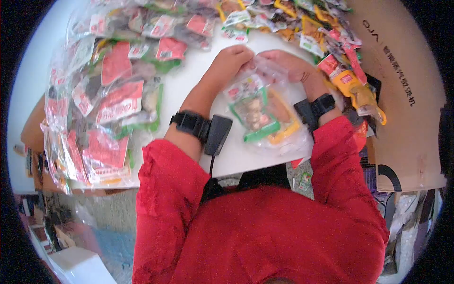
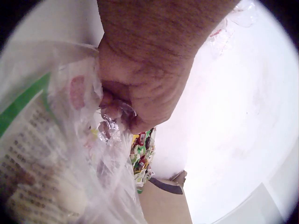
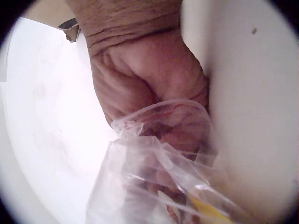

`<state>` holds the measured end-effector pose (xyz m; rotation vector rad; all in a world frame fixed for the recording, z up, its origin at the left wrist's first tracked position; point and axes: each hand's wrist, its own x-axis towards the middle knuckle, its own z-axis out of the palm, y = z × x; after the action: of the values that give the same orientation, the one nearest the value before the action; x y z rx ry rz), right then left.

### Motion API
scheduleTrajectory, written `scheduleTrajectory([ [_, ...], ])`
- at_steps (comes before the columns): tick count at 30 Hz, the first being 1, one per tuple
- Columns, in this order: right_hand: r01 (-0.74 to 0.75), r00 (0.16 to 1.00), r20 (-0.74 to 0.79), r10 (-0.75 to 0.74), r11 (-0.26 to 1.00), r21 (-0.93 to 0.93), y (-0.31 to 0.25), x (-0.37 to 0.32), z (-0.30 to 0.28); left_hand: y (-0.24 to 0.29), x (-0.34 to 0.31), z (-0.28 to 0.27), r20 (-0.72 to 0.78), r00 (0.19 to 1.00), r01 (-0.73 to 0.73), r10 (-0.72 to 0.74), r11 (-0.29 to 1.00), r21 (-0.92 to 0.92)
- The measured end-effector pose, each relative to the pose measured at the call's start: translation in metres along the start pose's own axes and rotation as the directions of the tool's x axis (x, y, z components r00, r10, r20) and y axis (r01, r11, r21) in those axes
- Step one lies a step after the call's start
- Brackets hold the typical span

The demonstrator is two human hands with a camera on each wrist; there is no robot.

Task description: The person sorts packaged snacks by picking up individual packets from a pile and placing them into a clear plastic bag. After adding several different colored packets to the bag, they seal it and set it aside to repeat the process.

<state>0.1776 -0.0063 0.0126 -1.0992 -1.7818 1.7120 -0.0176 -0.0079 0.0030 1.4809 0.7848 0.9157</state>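
A clear plastic bag [image 1: 302, 142] lies on the white table [image 1: 203, 163] close to the person's body. Inside it are a green-edged food packet [image 1: 255, 113] and a yellow-edged one [image 1: 285, 116], partly overlapped by the first. The left hand [image 1: 235, 60] grips the bag's mouth at its left side, fingers curled into the plastic, as the left wrist view shows. At the right side of the mouth, the right hand [image 1: 282, 62] holds the film; in the right wrist view its curled fingers [image 3: 180, 135] show through the plastic.
Many bagged packets with red labels [image 1: 118, 104] are heaped along the table's left. Yellow and green snack packets [image 1: 309, 33] pile up at the back right, with a yellow packet [image 1: 362, 97] beside the right forearm. A large cardboard box [image 1: 406, 142] stands at the right.
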Motion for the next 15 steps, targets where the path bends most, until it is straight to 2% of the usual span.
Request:
scheduleTrajectory([
  [1, 0.02, 0.997, -0.065, -0.03, 0.988, -0.15, -0.006, -0.003, 0.0, -0.005, 0.002, -0.004, 0.011, 0.999, -0.045, 0.044, 0.994, 0.096],
  [2, 0.157, 0.981, -0.05, -0.185, 0.925, -0.347, -0.005, -0.002, -0.004, -0.007, 0.005, -0.005, 0.026, 0.994, -0.108, 0.105, 0.976, 0.188],
  [3, 0.273, 0.947, 0.0, -0.322, 0.801, -0.532, -0.004, 0.0, -0.006, -0.002, 0.005, -0.002, -0.002, 0.999, -0.05, 0.051, 0.99, 0.132],
  [4, 0.092, 0.996, 0.003, -0.095, 0.965, -0.247, -0.01, -0.003, -0.001, 0.002, 0.002, 0.002, -0.03, 0.999, 0.019, -0.017, 0.997, 0.075],
  [5, -0.004, 1.0, 0.027, 0.007, 0.996, -0.089, -0.012, -0.003, 0.001, 0.003, 0.0, 0.004, -0.021, 1.0, 0.023, -0.023, 1.0, 0.01],
  [6, 0.008, 1.0, 0.016, -0.006, 0.994, -0.107, -0.011, -0.003, 0.0, 0.004, -0.002, 0.005, -0.013, 0.999, 0.035, -0.036, 0.998, -0.052],
  [7, -0.022, 0.998, 0.055, 0.022, 1.0, -0.011, -0.011, -0.001, 0.001, 0.007, -0.003, 0.005, -0.011, 1.0, 0.015, -0.015, 0.999, -0.047],
  [9, -0.088, 0.992, 0.101, 0.076, 0.989, 0.122, -0.011, -0.002, 0.0, 0.01, -0.006, 0.005, 0.018, 0.997, 0.071, -0.068, 0.983, -0.172],
  [15, -0.099, 0.993, 0.08, 0.082, 0.965, 0.242, -0.013, -0.003, 0.003, 0.006, -0.004, 0.003, 0.022, 0.997, 0.072, -0.07, 0.982, -0.177],
])
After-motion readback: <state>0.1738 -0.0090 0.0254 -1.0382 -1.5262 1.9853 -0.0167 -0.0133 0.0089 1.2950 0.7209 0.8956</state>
